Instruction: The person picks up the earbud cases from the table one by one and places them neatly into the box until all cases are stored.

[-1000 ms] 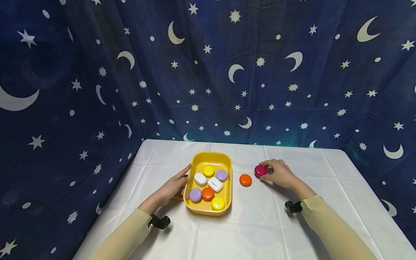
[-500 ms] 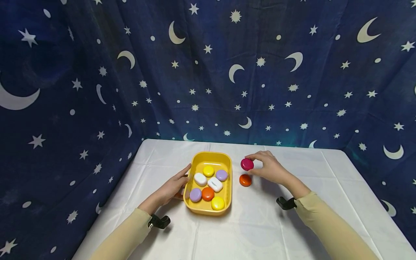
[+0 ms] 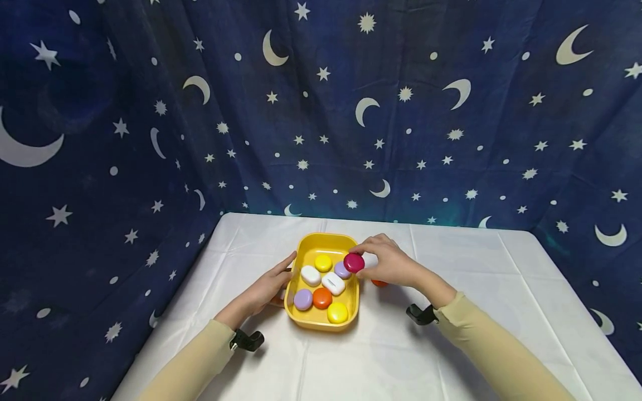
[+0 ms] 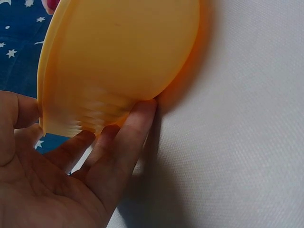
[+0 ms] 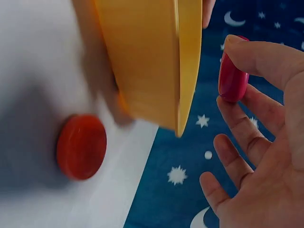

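Note:
My right hand (image 3: 388,264) pinches a glossy crimson round, flattened piece (image 3: 354,263) between thumb and fingertips. It is above the right rim of a yellow tray (image 3: 321,240), partly covering a lilac round piece (image 3: 341,270) inside. In the right wrist view the crimson piece (image 5: 233,78) stands on edge, clear of the tray wall (image 5: 142,57). My left hand (image 3: 266,289) rests against the tray's left side. The left wrist view shows its fairly straight fingers (image 4: 137,123) touching the outer wall (image 4: 123,52).
Inside the tray lie another lilac piece (image 3: 303,299), yellow pieces (image 3: 337,313), white pieces (image 3: 333,283) and an orange one (image 3: 322,298). Another orange piece (image 5: 83,147) sits on the white-covered table (image 3: 401,356), right of the tray. A starry dark-blue cloth (image 3: 321,111) hangs behind.
My right hand has lifted the crimson piece off the table and carried it left, past the loose orange piece to the tray's right rim. The left hand and tray stay put.

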Demonstrator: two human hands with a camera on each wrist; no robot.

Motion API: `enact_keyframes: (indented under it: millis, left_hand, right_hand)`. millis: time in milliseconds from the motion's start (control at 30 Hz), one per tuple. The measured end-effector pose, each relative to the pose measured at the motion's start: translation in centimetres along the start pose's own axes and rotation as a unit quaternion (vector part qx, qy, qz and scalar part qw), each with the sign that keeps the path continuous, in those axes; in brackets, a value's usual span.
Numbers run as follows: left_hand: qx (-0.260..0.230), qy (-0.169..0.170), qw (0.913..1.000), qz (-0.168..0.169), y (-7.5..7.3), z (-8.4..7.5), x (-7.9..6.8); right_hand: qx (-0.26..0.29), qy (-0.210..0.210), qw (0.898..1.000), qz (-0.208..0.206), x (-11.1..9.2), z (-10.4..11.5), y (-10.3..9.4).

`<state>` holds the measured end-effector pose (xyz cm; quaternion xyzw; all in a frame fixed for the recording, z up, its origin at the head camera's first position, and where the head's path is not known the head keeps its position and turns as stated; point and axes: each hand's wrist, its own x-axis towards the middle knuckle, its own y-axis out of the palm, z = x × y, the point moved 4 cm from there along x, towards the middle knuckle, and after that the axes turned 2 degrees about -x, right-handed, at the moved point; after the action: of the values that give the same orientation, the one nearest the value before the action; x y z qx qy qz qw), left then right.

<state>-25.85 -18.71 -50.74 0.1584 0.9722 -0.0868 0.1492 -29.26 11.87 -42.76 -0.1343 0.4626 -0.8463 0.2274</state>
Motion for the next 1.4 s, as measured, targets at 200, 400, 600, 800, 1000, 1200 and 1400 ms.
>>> enact_keyframes:
  millis: [200,400,600,800,1000,1200,1400]
  left_hand:
    - [-0.004,-0.001,1.0,-0.001,0.0,-0.2,0.0]
    - [-0.005,-0.004,1.0,-0.003,0.0,-0.2,-0.1]
    - [-0.002,0.001,1.0,0.006,0.0,-0.5,0.2]
    - [-0.004,0.007,0.9999,0.008,0.0,-0.5,0.0]
    - [0.0,-0.001,1.0,0.008,0.0,0.3,-1.3]
    - [-0.004,0.012,0.9999,-0.003,-0.1,0.2,-1.0]
    - [0.001,0.008,1.0,0.0,0.3,0.0,-0.4]
  right_hand:
    - [-0.038,-0.034,0.998,0.023,0.1,1.4,1.1]
    - [-0.06,-0.07,0.995,0.037,-0.2,2.0,2.1]
    - [-0.074,-0.086,0.993,0.043,-0.3,2.1,2.0]
    - [-0.053,-0.055,0.997,0.012,-0.8,1.1,1.0]
    - [-0.018,-0.016,0.999,-0.021,-2.1,-0.8,0.2]
    - [0.013,-0.009,0.997,-0.072,-3.1,-3.4,-1.1]
    - [0.003,-0.005,0.996,-0.088,-3.7,-6.0,-1.8]
